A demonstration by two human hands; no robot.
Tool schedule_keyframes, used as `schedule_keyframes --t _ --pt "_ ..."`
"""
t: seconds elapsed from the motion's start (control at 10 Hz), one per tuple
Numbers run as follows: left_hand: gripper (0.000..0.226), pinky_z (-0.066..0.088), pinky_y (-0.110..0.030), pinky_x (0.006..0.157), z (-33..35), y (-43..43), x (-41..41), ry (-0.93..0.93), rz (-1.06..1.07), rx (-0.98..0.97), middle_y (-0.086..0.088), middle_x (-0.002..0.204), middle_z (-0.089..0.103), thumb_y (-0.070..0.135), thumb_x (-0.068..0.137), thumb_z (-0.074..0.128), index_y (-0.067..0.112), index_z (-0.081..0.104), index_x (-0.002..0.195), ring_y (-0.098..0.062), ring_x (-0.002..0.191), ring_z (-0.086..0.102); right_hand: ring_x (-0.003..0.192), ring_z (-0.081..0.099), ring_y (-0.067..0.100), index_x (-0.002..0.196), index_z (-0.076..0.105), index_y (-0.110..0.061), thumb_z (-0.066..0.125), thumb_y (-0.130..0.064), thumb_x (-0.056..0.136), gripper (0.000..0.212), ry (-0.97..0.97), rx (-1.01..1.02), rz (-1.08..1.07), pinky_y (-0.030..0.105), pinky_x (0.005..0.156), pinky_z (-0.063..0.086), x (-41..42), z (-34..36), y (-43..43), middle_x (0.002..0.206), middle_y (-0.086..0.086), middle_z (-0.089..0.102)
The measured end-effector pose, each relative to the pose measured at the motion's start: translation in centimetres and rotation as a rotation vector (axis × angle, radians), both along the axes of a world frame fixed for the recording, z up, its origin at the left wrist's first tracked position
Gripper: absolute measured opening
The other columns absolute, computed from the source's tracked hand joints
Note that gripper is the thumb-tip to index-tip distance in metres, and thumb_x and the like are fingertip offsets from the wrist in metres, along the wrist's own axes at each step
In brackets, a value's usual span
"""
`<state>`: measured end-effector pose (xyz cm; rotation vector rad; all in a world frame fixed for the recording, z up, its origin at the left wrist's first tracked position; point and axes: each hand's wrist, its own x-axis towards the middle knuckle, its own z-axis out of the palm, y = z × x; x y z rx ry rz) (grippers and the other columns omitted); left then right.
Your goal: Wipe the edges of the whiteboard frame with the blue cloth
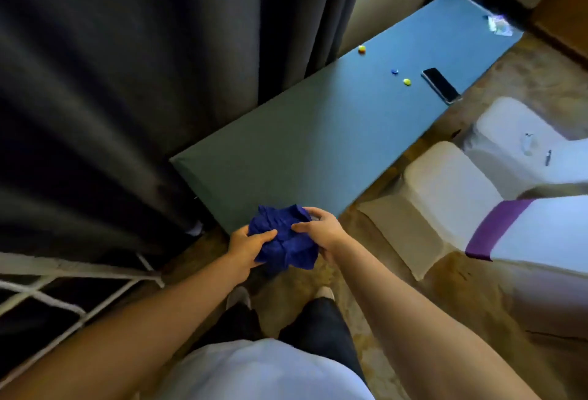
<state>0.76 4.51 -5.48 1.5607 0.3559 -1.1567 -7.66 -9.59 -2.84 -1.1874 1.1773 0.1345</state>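
Observation:
A crumpled dark blue cloth (284,237) is bunched between both my hands, just in front of the near corner of a long blue-green table (318,132). My left hand (246,247) grips its left side, thumb on top. My right hand (323,229) grips its right side, fingers curled over the upper edge. A white metal frame with crossing bars (73,285) runs along the lower left; whether it belongs to the whiteboard I cannot tell. No whiteboard surface is in view.
Dark grey curtains (127,81) hang at left behind the table. On the table lie a black phone (441,84), small yellow and blue magnets (406,82) and a plastic wrapper (499,25). White-covered chairs (451,189), one with a purple band, stand at right on patterned carpet.

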Motion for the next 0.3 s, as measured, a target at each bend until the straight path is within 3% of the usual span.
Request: schedule_keyframes --t 0.1,0.2,0.3 --pt "0.025 0.055 -0.037 0.068 -0.4 -0.1 0.5 0.012 0.108 0.065 -0.012 0.110 0.070 0.011 0.080 0.076 0.018 0.066 0.102 -0.029 0.095 0.066 0.092 0.071 0.028 0.119 0.065 -0.017 0.071 0.004 0.083 0.042 -0.014 0.010 0.156 0.031 0.059 0.061 2.5 -1.5 -1.7 0.117 0.011 0.069" --pt "0.036 0.054 -0.041 0.080 -0.6 -0.6 -0.3 0.013 0.221 0.137 -0.010 0.112 0.070 0.015 0.079 0.077 0.015 0.064 0.112 -0.029 0.101 0.066 0.091 0.070 0.024 0.127 0.061 -0.017 0.068 0.002 0.085 0.046 -0.016 -0.005 0.394 0.027 0.061 0.059 3.9 -2.8 -3.8 0.118 0.011 0.068" --pt "0.033 0.053 -0.036 0.075 0.3 -0.7 -1.2 -0.060 0.293 0.290 -0.011 0.114 0.066 0.015 0.080 0.076 0.009 0.059 0.107 -0.025 0.089 0.063 0.098 0.064 0.018 0.139 0.052 -0.026 0.067 -0.010 0.086 0.057 0.004 -0.235 0.685 0.014 0.070 0.049 5.3 -2.7 -6.2 0.122 0.001 0.066"
